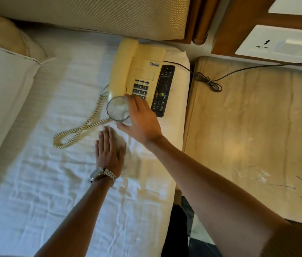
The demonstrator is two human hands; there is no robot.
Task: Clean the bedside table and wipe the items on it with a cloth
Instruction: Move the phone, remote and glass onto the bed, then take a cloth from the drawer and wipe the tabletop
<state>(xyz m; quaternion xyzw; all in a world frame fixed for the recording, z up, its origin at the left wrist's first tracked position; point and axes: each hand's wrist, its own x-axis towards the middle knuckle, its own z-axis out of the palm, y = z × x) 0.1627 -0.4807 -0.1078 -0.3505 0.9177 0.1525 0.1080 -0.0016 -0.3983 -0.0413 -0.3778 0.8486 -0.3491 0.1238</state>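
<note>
Lying at far left on the bed (35,173), a pillow (0,86); right of it, a coiled cord (79,129) looping across the white sheet toward the telephone (137,71); near the middle, the left hand (110,151), watch (102,174) at the wrist, fingers stretched flat and close together over a pale crumpled cloth (121,143), whether pinched or only pressed cannot tell; just beyond, a clear drinking glass (117,108), tilted with its mouth toward the camera, held by the right hand (140,121), thumb below and fingers curled around the wall near the base; touching the telephone's right side, a black remote (162,91); all three items resting on the bed, off the table; farther right, the bedside table (248,136) with a marbled beige top, bare but for a bundled black cable (208,82) at its far edge and faint pale smears and dark scratch-like marks near the right.

Judging the glass: light, rigid, smooth, likely slippery and breakable; best gripped around the lower wall while the cloth works the rim and inside; soft mattress a forgiving place to set it down, though apt to tip it. Cloth soft and limp, easily bunched in one palm.
</note>
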